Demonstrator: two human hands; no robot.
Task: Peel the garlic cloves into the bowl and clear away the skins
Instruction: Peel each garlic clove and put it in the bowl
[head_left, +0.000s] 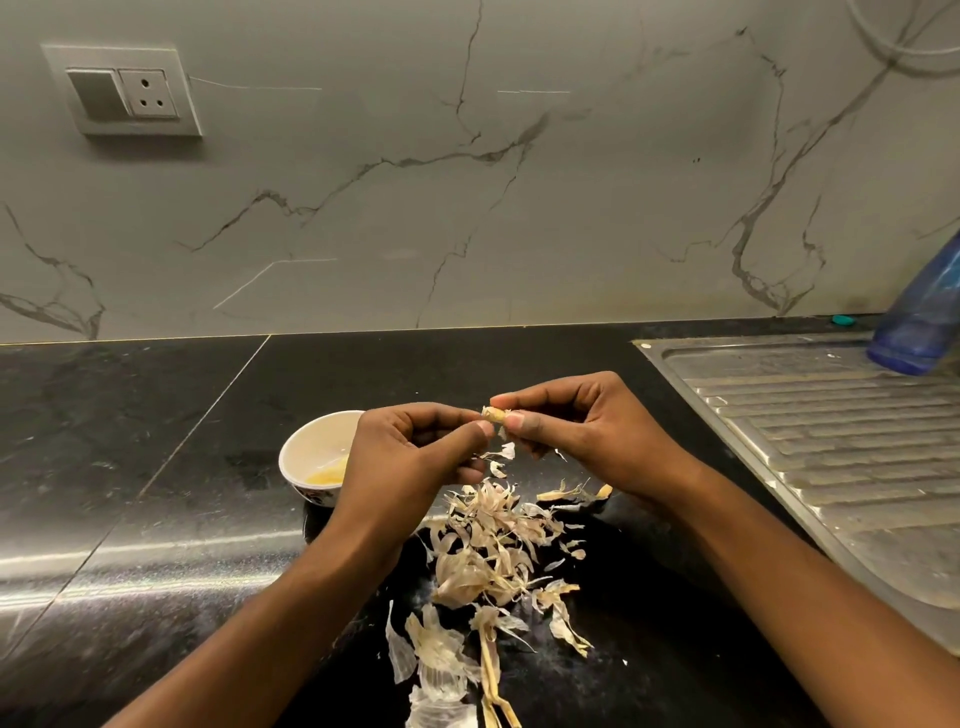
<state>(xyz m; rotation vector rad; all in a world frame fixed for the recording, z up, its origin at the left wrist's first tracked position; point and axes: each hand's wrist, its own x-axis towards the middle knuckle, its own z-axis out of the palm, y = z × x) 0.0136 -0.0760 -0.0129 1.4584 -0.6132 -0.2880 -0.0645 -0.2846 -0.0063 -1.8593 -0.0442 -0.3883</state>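
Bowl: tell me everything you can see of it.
The bowl is small, round and white inside, seemingly ceramic, with a dark pattern low on its outer wall. It stands upright on the black countertop. Pale yellow peeled garlic lies at its bottom. The left hand hides its right side; whether they touch is unclear.

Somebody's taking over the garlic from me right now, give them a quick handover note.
Left hand: pinches one end of the garlic clove.
Right hand: pinches the same clove, held above the counter.
Bowl: on the counter, partly behind the left hand, with pale yellow pieces inside, likely peeled garlic.
Skins: loose pile on the counter below the hands.
Left to do: finish this clove, drop it in the bowl, clear the skins.
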